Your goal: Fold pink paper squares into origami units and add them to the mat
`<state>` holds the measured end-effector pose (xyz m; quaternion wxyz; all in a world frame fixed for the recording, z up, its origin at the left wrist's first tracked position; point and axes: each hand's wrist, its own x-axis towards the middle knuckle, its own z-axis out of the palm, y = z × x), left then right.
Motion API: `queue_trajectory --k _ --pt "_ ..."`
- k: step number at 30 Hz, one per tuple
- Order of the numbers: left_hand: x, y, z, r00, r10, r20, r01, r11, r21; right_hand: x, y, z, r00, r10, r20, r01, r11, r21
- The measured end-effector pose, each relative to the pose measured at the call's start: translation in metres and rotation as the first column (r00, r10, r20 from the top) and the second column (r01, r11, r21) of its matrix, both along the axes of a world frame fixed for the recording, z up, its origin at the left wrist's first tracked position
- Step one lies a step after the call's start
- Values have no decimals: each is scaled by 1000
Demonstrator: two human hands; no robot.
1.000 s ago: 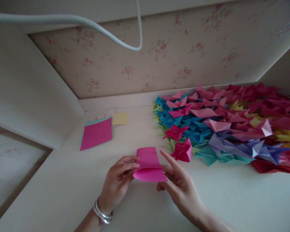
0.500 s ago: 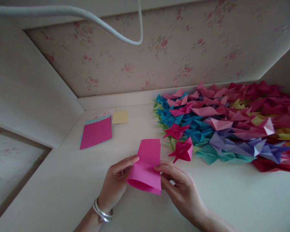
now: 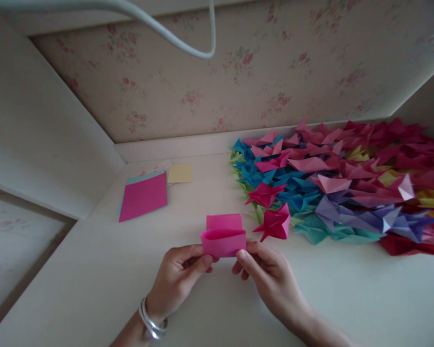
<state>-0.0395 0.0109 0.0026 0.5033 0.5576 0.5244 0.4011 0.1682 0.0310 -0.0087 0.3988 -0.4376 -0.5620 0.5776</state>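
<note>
Far left on my remote feed there's a magenta paper sheet [image 3: 143, 198] lying on the white desk [image 3: 94, 279], with a light blue sheet [image 3: 144, 178] peeking out from under it, and a small yellow paper square [image 3: 180, 173] just to the right. Next comes the left hand [image 3: 177, 274], silver bangles [image 3: 152, 321] on the wrist, and I see it pinching the lower left corner of a pink folded paper [image 3: 224, 246], thumb in front. That paper's in the middle, between both hands: front flap bowed open along the top, back panel standing up behind it. Can't tell from here if it's touching the desk. The right hand [image 3: 275, 274] has the lower right corner in the same narrow pinch. Just beyond sits a hot pink origami piece [image 3: 277, 222], then a huge heap of origami cranes [image 3: 313, 164], blue, pink, purple, yellow and red, fills the right side.
</note>
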Motion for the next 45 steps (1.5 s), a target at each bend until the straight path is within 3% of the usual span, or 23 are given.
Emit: queue_trajectory --k 3,7,10,14,16,26,31,36,40,45 --pt "4 -1 1 995 12 96 -6 999 -53 0 0 -1 1000 -29 -12 29 999 -24" --pt "5 -1 -2 976 131 171 -117 989 -89 0 0 -3 1000 1 22 -1 999 38" --pt "3 0 -3 984 166 61 -164 986 -36 0 0 -1 996 45 83 -54 993 109" --pt "3 1 1 977 45 -208 -16 990 138 0 -2 2 989 73 125 -86 990 109" --pt "4 2 4 962 20 -272 30 983 179 0 -3 1 989 67 130 -79 993 83" --pt "7 1 2 925 52 -378 42 970 238 -3 -2 -5 985 15 172 -38 991 128" --pt "10 2 2 914 41 -405 43 979 198 -5 -1 -1 985 43 167 -72 982 173" --pt "13 -1 0 947 -17 -321 54 993 105 -5 -2 -4 985 30 171 -63 980 190" --pt "14 -4 2 956 -95 -276 121 990 77 -7 -3 -9 986 -33 162 10 990 140" --pt "13 -4 2 950 -23 -310 65 990 128 -12 1 -9 996 -75 -46 71 993 -92"
